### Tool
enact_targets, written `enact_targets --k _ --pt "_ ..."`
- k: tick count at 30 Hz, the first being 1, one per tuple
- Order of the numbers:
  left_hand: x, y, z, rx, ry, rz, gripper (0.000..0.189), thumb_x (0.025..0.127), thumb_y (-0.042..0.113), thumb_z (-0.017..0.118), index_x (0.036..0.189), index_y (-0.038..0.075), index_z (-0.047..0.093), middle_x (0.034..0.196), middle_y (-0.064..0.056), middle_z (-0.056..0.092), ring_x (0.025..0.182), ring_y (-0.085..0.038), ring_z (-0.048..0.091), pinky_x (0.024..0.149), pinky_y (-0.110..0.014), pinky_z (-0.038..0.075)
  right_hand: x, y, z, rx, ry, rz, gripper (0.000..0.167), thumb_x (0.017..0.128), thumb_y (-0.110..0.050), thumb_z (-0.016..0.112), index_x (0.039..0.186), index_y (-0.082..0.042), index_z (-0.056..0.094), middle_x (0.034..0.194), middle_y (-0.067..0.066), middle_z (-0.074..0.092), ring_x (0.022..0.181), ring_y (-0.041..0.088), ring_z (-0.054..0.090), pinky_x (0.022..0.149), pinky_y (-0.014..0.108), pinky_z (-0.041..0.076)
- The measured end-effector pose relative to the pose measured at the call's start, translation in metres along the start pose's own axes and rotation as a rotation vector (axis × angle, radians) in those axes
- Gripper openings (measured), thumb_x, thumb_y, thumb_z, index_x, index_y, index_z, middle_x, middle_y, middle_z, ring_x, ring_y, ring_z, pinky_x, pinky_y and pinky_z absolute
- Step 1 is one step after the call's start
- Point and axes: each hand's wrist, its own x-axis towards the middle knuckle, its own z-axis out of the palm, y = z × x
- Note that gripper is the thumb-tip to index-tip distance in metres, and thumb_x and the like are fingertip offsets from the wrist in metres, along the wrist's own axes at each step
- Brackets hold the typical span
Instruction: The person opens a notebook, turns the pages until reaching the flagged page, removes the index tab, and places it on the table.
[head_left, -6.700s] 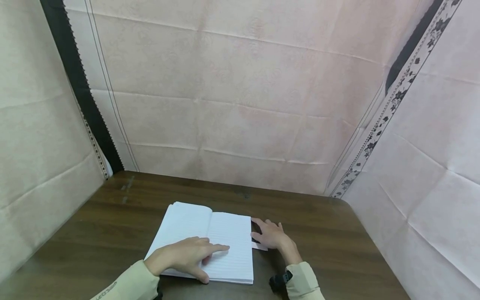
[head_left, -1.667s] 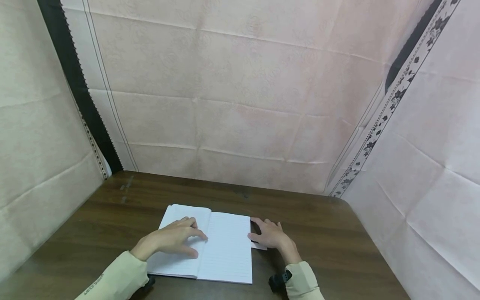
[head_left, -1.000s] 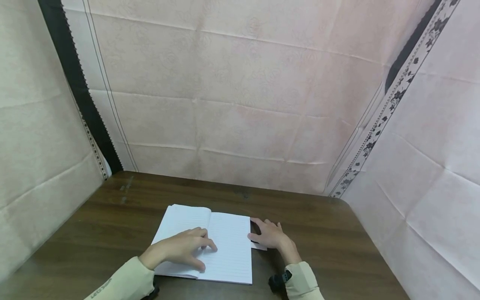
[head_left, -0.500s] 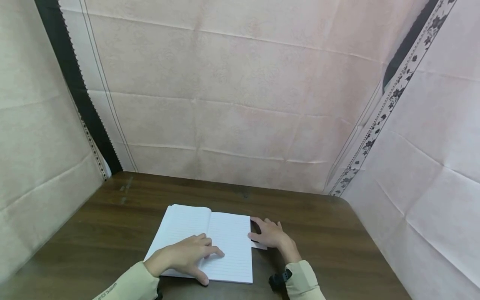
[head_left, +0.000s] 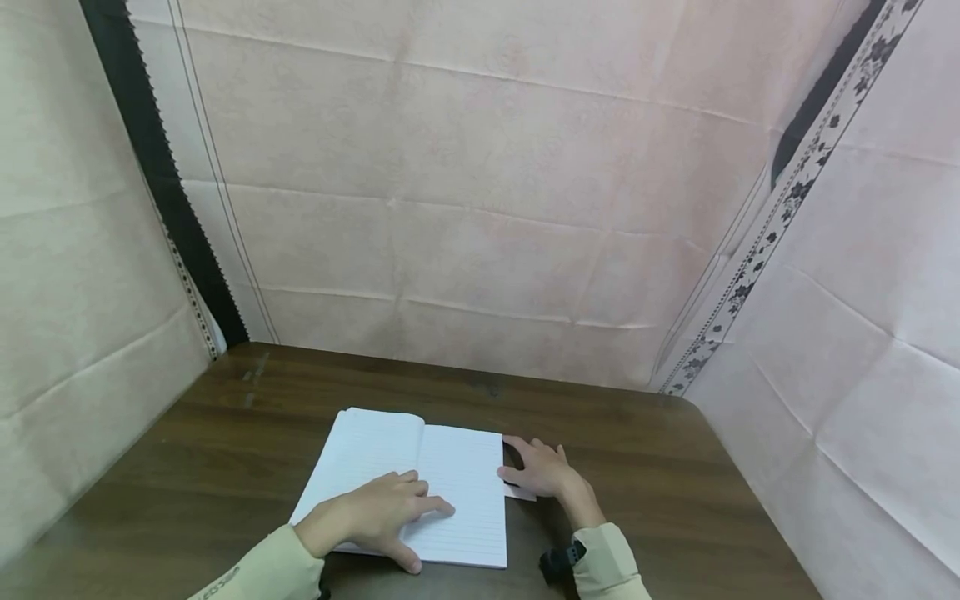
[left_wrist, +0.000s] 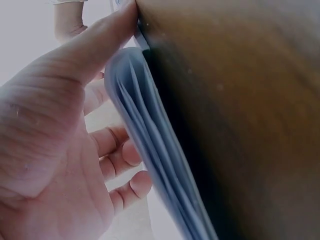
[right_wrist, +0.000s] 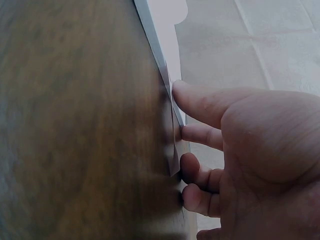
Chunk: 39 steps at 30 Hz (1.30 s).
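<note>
An open notebook (head_left: 461, 454) with lined white pages lies on the brown table. My left hand (head_left: 378, 510) rests across the lower middle of it, fingers straight, index finger on the right page and thumb at the near edge. In the left wrist view, the layered pages (left_wrist: 150, 135) of the notebook's edge show beside the thumb. My right hand (head_left: 542, 468) touches the right edge with its thumb, fingers loosely bent beside it. A pale slip (head_left: 520, 492) sticks out from that edge; in the right wrist view this thin slip (right_wrist: 173, 162) lies near the fingertips.
The brown wooden table (head_left: 630, 467) stretches out around the notebook. Pale cloth (head_left: 480, 208) hangs behind it and along both sides. A black device (head_left: 557, 565) is strapped at the right wrist, by the light sleeve.
Since 1.7 seconds ago, my left hand has slid from the left page rightward and toward the near edge, its thumb now at that edge. The right hand stays where it was.
</note>
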Motion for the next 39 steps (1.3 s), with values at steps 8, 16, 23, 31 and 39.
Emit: enact_targets --k 8,16,23,31,39 --pt "0.002 -0.001 0.000 -0.008 0.017 0.027 0.067 0.076 0.056 0.080 0.134 0.027 0.061 0.096 0.015 0.055 0.094 -0.005 0.051 0.087 -0.033 0.047 -0.001 0.000 0.000 0.005 0.004 -0.001 0.063 0.096 -0.041 0.065 0.149 -0.014 0.047 0.139 0.022 0.054 0.135 0.043 0.043 0.109 0.072 0.014" --pt "0.002 -0.006 -0.001 -0.090 0.027 0.050 0.063 0.076 0.053 0.081 0.130 0.024 0.065 0.081 0.016 0.047 0.079 -0.001 0.042 0.076 -0.023 0.041 0.001 0.001 0.002 -0.005 0.003 0.004 0.062 0.096 -0.041 0.064 0.149 -0.014 0.046 0.139 0.022 0.054 0.134 0.043 0.043 0.109 0.072 0.014" --pt "0.002 -0.009 0.000 -0.125 0.026 0.052 0.062 0.077 0.052 0.082 0.130 0.023 0.065 0.081 0.016 0.047 0.079 -0.001 0.042 0.074 -0.022 0.040 0.002 0.002 0.001 -0.006 -0.004 0.008 0.063 0.096 -0.043 0.064 0.149 -0.015 0.046 0.139 0.021 0.054 0.134 0.043 0.044 0.109 0.072 0.014" --pt "0.002 -0.009 -0.003 -0.124 0.018 0.061 0.059 0.080 0.050 0.080 0.129 0.021 0.066 0.080 0.015 0.047 0.079 -0.001 0.041 0.074 -0.021 0.039 0.002 0.002 0.001 0.005 -0.001 0.005 0.062 0.096 -0.042 0.064 0.149 -0.014 0.047 0.139 0.022 0.054 0.133 0.044 0.044 0.109 0.072 0.014" --pt "0.001 -0.011 -0.003 -0.136 0.040 0.060 0.061 0.082 0.044 0.080 0.135 0.019 0.061 0.078 0.018 0.048 0.081 0.001 0.043 0.078 -0.021 0.041 0.002 0.003 0.001 0.005 -0.007 0.013 0.062 0.096 -0.042 0.064 0.149 -0.015 0.047 0.137 0.022 0.055 0.130 0.041 0.047 0.108 0.071 0.019"
